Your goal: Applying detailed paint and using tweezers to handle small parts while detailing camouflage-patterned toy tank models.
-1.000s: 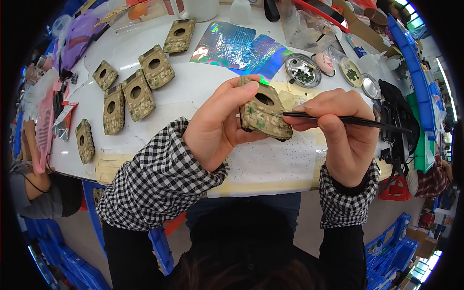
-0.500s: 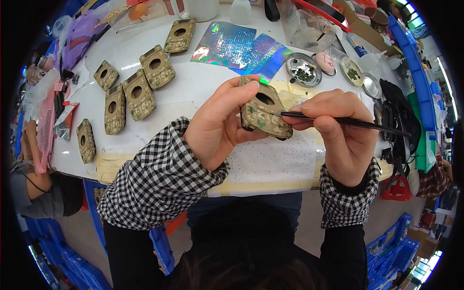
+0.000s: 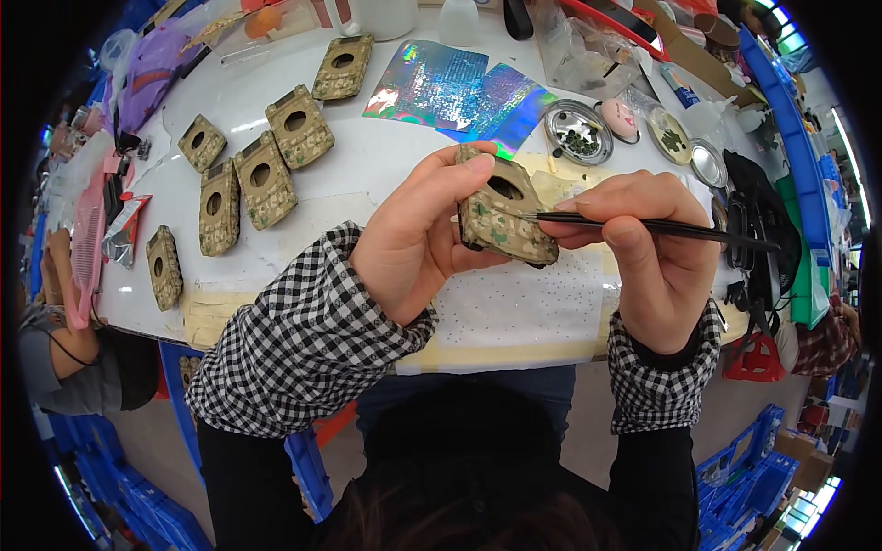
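Observation:
A model tank hull (image 3: 501, 228) in tan, brown and green camouflage, with a round hole in its top, is gripped in my left hand (image 3: 413, 225). The thumb lies along its upper edge and the other fingers wrap underneath. My right hand (image 3: 657, 243) pinches a slim black paintbrush (image 3: 661, 226) between thumb and fingers. Its fine tip is at the hull's top surface, close to the round hole; whether it touches, I cannot tell. Further left on the table sit several similar hulls, among them one hull (image 3: 265, 179) and a smaller hull (image 3: 164, 267).
Beyond my hands lie shiny holographic sheets (image 3: 427, 83) and a round tin (image 3: 577, 133) with dark green bits. A lid with a green patch (image 3: 669, 136) lies beside it. Speckled white paper (image 3: 514, 317) covers the table's near edge. A person's arm (image 3: 69, 298) shows at far left.
Almost nothing differs. My right hand and the paintbrush have shifted very slightly, with the tip still at the hull's top.

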`<state>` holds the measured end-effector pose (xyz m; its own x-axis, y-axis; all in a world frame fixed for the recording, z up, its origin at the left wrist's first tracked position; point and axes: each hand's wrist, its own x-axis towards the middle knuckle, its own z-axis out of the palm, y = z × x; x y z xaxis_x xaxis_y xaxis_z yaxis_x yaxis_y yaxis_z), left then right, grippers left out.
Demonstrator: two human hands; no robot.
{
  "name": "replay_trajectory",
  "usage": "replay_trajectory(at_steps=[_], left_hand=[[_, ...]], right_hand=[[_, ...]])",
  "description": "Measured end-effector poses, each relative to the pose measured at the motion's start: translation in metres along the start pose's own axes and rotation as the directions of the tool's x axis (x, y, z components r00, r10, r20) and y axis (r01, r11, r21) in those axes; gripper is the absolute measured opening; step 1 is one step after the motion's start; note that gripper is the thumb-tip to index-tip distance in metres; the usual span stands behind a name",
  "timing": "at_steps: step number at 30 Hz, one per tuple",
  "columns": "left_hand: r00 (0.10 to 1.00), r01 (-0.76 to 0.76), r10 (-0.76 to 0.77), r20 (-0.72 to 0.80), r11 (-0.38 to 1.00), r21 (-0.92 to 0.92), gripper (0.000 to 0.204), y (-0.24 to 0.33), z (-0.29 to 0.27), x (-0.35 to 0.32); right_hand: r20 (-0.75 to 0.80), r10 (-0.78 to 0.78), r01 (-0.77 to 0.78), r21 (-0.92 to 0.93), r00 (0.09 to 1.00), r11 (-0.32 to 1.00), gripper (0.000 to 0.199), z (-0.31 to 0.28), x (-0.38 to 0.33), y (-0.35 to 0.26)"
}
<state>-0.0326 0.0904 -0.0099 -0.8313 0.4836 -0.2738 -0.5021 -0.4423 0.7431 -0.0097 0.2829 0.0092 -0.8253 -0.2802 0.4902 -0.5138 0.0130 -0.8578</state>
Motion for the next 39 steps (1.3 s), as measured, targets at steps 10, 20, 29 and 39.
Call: replay_trajectory(at_steps=[10, 20, 29, 39], left_hand=[[1.0, -0.004, 0.004, -0.01, 1.0, 0.0, 0.044, -0.0012, -0.0005, 0.0009], [1.0, 0.003, -0.003, -0.001, 1.0, 0.001, 0.044, -0.0008, -0.0006, 0.0009], [1.0, 0.008, -0.008, -0.005, 1.0, -0.01, 0.041, -0.0007, -0.001, 0.0004], [1.0, 0.013, -0.013, -0.006, 1.0, -0.003, 0.042, 0.0008, 0.0002, 0.0002]], right_hand=[[-0.027, 0.015, -0.015, 0.006, 1.0, 1.0, 0.012, -0.0003, -0.0006, -0.0002], [0.064, -0.036, 0.046, -0.17, 0.997, 0.984, 0.022, -0.0061, -0.0013, 0.0007], [0.01, -0.006, 0.006, -0.038, 1.0, 0.999, 0.023, -0.0006, -0.0018, 0.0005], [-0.042, 0.029, -0.029, 0.001, 0.999, 1.0, 0.011, -0.0006, -0.0023, -0.001]])
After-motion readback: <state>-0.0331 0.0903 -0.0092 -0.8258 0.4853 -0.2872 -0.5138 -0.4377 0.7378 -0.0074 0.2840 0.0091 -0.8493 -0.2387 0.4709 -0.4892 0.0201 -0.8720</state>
